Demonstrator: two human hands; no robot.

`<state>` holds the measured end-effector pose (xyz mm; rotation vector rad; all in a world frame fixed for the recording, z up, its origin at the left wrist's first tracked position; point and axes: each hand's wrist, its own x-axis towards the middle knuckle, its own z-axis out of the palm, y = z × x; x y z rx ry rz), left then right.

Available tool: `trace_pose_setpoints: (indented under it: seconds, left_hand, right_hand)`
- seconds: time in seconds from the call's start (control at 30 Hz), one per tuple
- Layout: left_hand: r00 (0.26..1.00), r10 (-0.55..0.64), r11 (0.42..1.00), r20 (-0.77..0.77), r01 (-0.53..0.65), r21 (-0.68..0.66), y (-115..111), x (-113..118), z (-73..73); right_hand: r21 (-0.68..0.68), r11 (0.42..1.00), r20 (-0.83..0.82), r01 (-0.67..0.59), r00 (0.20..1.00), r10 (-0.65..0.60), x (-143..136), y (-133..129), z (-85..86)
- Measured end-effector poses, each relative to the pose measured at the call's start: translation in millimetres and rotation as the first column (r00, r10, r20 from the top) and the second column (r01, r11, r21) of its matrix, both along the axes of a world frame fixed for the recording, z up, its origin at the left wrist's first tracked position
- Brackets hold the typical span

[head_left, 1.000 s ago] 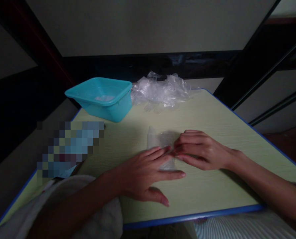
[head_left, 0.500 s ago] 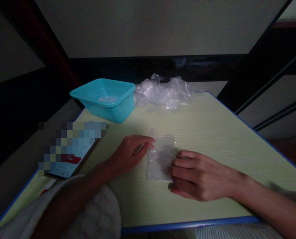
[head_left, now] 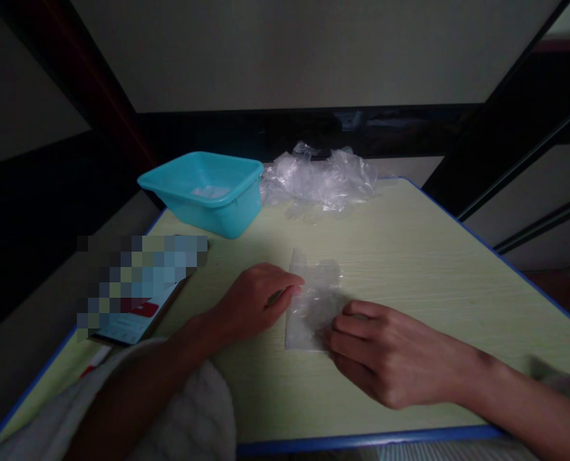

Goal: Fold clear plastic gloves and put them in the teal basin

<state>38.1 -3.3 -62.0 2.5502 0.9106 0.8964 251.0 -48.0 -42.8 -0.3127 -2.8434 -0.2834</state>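
A clear, thin plastic piece (head_left: pixel 313 307) lies flat on the pale table in front of me. My left hand (head_left: pixel 253 301) is at its left edge, with thumb and index finger closed on the plastic. At the lower right edge rests my right hand (head_left: pixel 385 352), its fingers curled together over the plastic; the fingertips are partly hidden, so what they hold cannot be made out.
A turquoise basin (head_left: pixel 231 214) with something pale inside stands at the back left. Beside it is a heap of crumpled clear plastic (head_left: pixel 323 179). A phone (head_left: pixel 126 326) lies at the left. The table (head_left: pixel 409 256) has a blue edge.
My right hand has shifted slightly down, and its thumb no longer shows below the fingers. My left hand's fingertips have moved slightly right and down, with thumb and index finger closer together.
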Motion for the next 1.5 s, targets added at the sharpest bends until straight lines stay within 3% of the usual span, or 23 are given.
trace_pose_setpoints:
  seconds: [0.47, 0.73, 1.0, 1.5]
  left_hand:
    - [0.980, -0.135, 0.989, -0.148, 0.142, 0.039, 2, -6, 6.7]
    - [0.975, -0.131, 0.987, -0.178, 0.145, 0.070, 0, -6, 7.4]
    - [0.959, -0.124, 0.983, -0.254, 0.153, 0.099, 0, -7, 10.9]
    - [0.918, -0.170, 0.976, -0.358, 0.206, 0.066, -3, -10, 14.5]
  right_hand:
    - [-0.068, 0.998, -0.005, 0.014, 1.000, -0.014, 1, 5, 0.7]
    - [-0.037, 0.999, 0.090, 0.025, 0.996, -0.021, 2, 1, 5.3]
    - [-0.026, 0.999, 0.021, 0.033, 0.999, -0.032, 0, 0, 2.1]
    - [-0.364, 0.919, -0.079, 0.153, 0.978, -0.194, 8, 9, 7.9]
